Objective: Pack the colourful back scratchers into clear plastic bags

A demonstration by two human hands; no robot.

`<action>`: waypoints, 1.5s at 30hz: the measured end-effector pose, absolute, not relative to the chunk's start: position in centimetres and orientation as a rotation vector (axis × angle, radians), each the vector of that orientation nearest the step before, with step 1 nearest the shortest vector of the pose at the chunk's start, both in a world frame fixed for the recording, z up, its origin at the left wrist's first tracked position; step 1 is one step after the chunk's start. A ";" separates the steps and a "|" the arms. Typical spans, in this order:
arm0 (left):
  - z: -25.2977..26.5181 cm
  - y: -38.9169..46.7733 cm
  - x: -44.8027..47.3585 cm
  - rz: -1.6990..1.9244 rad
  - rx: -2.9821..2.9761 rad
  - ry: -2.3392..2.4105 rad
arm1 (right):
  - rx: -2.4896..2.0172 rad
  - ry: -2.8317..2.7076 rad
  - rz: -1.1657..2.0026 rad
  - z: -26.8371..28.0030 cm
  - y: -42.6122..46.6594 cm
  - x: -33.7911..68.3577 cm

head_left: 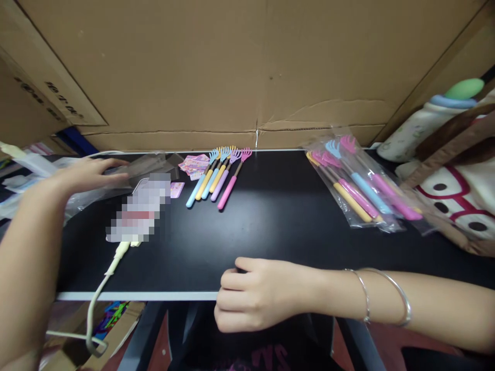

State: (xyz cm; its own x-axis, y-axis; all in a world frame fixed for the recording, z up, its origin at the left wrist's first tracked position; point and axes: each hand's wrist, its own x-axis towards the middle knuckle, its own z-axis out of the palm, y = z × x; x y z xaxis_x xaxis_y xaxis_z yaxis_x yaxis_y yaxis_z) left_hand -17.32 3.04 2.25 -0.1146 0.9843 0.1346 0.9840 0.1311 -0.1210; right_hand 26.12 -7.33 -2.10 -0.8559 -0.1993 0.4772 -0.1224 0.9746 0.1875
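At the frame's left, our left hand (95,174) reaches over clear bags (151,167), grip loosely spread, seemingly holding nothing. At lower centre, our right hand (253,293) curls by the counter (278,221); we cannot tell whether its grip holds anything. Back scratchers (212,181) lie above centre.

Head-worn view, facing forward, down over tabletop (278,221)

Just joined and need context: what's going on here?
A person sits at a black table. Their left hand, fingers spread, is at the clear plastic bags on the left; whether it grips one is unclear. Their right hand is loosely curled at the front edge. Loose back scratchers lie in the middle beside small printed cards; more back scratchers, in clear plastic packaging, lie to the right.
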 end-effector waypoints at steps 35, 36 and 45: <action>4.2 -1.7 5.9 -0.402 -2.392 -1.116 | 0.128 -2.525 -0.710 2.9 -4.4 29.6; 3.7 -1.7 6.8 -0.364 -2.432 -1.079 | 0.031 -2.497 -0.731 3.2 -3.8 30.4; 2.0 -1.5 8.4 -0.364 -2.568 -1.058 | -0.605 -2.685 -0.513 2.4 0.3 34.4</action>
State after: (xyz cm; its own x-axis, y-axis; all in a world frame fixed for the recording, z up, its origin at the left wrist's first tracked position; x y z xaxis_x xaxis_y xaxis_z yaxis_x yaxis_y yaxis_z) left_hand 8.38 -1.52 2.04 0.6900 0.6292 0.3577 0.7160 -0.6656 -0.2105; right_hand 34.36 0.30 2.37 -0.8512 0.3413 0.3987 0.4642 0.8441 0.2685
